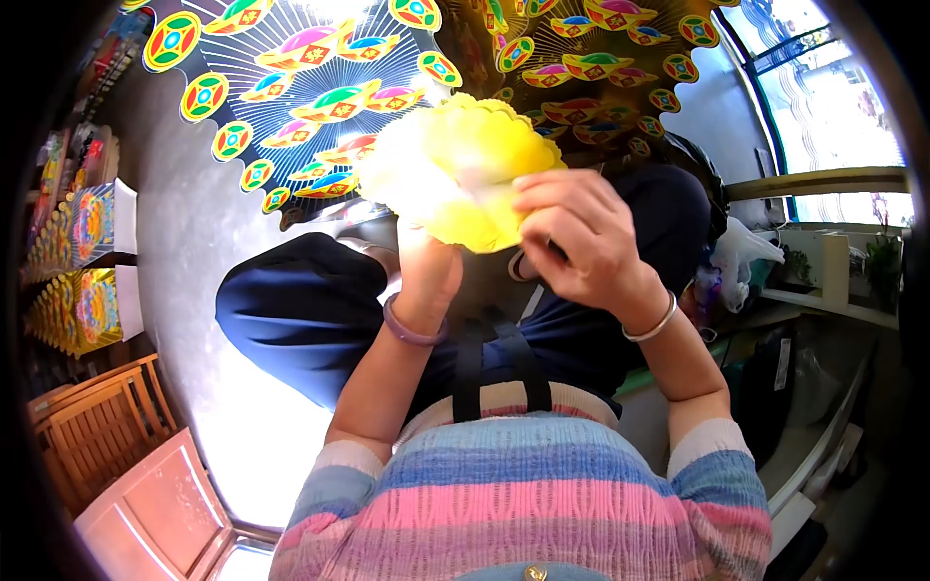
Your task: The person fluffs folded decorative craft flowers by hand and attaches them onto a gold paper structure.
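Note:
A bright yellow paper piece with scalloped, flower-like edges (489, 145) is held up in front of my lap, partly washed out by glare. Below it my left hand (427, 261) grips it from underneath, the fingers hidden behind the paper. My right hand (586, 237) is at the right edge, its fingers curled and closed on the rim, slightly blurred. Just beyond the yellow piece stands a large shiny folded cardboard sheet (320, 145), silver on the left and gold on the right, printed with colourful ingots and coins.
Packs of colourful printed paper (92, 305) line the shelf at the left. A slatted wooden chair (107, 416) and a brown wooden panel (160, 508) are at the lower left. On the right are a white plastic bag (741, 257) and a window (843, 107).

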Demonstrator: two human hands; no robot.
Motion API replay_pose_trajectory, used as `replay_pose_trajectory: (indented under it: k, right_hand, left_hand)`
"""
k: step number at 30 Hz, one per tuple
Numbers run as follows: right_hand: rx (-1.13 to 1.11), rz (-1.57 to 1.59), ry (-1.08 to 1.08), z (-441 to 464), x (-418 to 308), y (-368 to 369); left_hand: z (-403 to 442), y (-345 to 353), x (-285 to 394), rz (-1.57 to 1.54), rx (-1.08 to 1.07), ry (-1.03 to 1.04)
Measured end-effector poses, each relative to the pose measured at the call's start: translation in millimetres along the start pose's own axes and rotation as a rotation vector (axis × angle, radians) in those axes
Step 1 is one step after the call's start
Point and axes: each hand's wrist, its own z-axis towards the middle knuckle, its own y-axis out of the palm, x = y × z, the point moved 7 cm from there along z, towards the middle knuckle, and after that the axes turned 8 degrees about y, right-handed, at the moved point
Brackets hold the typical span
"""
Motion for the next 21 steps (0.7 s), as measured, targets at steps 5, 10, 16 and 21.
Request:
replay_pose_trajectory:
  k: [5,10,16,21]
  right_hand:
    - [-0.079,0.440,0.609,-13,35,16]
    - [0.064,0.258,0.510,2,43,10]
    - [0.093,0.074,0.415,5,35,6]
    - [0.079,0.030,0.414,6,37,10]
  left_hand:
    - [4,-6,-8,0.104,-0.334,0.014]
    - [3,5,-4,0.081,-0.363,0.029]
    - [1,9,0,0.066,-0.378,0.013]
    - [-1,9,2,0.092,-0.406,0.037]
